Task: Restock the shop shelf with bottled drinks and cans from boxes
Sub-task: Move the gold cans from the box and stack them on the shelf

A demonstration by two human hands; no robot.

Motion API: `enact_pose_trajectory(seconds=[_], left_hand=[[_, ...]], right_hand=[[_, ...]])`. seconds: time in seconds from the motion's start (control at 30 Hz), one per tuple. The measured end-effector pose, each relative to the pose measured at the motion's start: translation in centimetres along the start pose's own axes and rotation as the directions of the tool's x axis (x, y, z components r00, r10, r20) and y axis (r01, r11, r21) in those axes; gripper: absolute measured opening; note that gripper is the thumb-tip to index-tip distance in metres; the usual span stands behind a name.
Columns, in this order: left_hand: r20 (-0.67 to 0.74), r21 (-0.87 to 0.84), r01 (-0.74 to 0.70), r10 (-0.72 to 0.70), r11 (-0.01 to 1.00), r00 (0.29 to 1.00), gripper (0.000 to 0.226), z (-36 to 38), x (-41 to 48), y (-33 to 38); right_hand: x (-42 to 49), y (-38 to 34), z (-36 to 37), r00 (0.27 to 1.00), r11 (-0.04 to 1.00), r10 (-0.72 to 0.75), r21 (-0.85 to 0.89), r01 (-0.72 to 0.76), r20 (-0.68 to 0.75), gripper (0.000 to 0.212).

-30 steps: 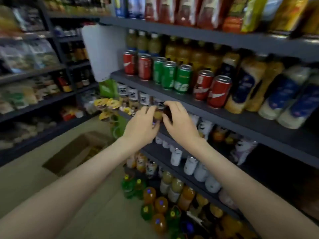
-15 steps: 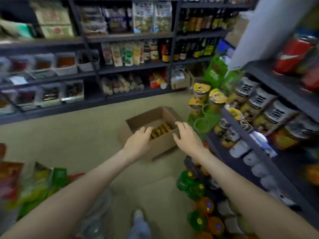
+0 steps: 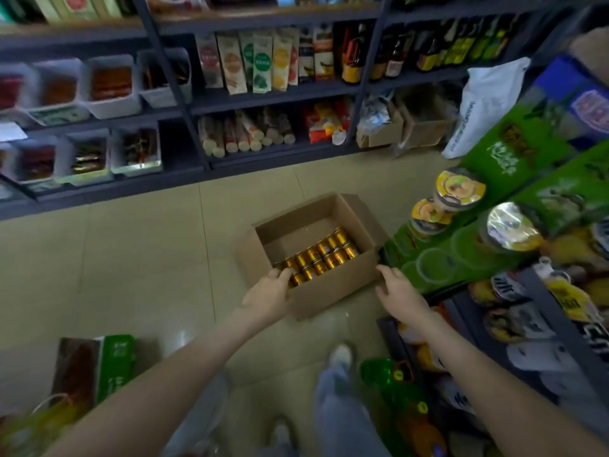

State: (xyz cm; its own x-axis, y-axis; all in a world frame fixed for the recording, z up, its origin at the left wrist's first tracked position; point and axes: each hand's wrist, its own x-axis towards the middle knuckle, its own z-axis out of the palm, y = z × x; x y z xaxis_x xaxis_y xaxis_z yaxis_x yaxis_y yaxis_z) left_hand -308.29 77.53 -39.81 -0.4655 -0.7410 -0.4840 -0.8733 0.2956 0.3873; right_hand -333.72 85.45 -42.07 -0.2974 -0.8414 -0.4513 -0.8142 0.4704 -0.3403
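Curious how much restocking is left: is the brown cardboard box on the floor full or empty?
Partly full: the brown cardboard box holds gold-topped drinks along its near side; the rest is bare.

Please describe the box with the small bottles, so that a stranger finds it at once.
Look at the tiled floor of the aisle. An open cardboard box stands there. Unlike the boxes on the back shelf, it holds rows of gold-capped bottles.

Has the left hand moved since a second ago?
Yes. The left hand dropped from the drinks shelf to the cardboard box on the floor, now reaching the gold-capped bottles at its near rim.
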Motion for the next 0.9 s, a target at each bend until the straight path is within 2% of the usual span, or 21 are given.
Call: enact_pose_trajectory(seconds=[0.2,0.37,0.5,0.67,0.73,0.83,0.9], left_hand=[[0.073,-0.026,0.127,-0.125,0.992,0.99,0.055,0.5,12.6,-1.6],[0.058,-0.129,0.267,-0.262,0.955,0.963,0.052,3.3,24.4,-4.3],[0.095,-0.147,0.335,-0.324,0.931,0.941,0.055,10.9,35.9,-7.3],[0.118,-0.158,0.266,-0.249,0.951,0.961,0.064,22.7,48.8,-10.6],[0.126,-0.141,0.239,-0.222,0.961,0.967,0.063,27.1,52.6,-11.6],[0.165,-0.152,0.235,-0.21,0.96,0.964,0.065,33.1,56.4,-12.8],[0.202,-0.141,0.236,-0.205,0.961,0.958,0.067,36.3,57.9,-13.3]], right_hand=[[13.9,1.4,0.9,0.988,1.0,0.023,0.009,-0.025,0.155,0.053],[27.2,2.2,4.1,0.964,0.998,0.046,-0.041,-0.037,0.26,0.056],[38.9,5.6,11.8,0.933,0.996,0.085,-0.059,-0.069,0.35,0.061],[51.3,11.4,24.0,0.921,0.982,0.188,-0.063,-0.178,0.342,0.059],[54.9,13.5,28.4,0.912,0.972,0.233,-0.122,-0.203,0.339,0.066],[58.6,15.5,33.4,0.893,0.948,0.258,-0.275,-0.16,0.37,0.077],[60.1,16.1,35.5,0.902,0.923,0.281,-0.349,-0.162,0.326,0.079]])
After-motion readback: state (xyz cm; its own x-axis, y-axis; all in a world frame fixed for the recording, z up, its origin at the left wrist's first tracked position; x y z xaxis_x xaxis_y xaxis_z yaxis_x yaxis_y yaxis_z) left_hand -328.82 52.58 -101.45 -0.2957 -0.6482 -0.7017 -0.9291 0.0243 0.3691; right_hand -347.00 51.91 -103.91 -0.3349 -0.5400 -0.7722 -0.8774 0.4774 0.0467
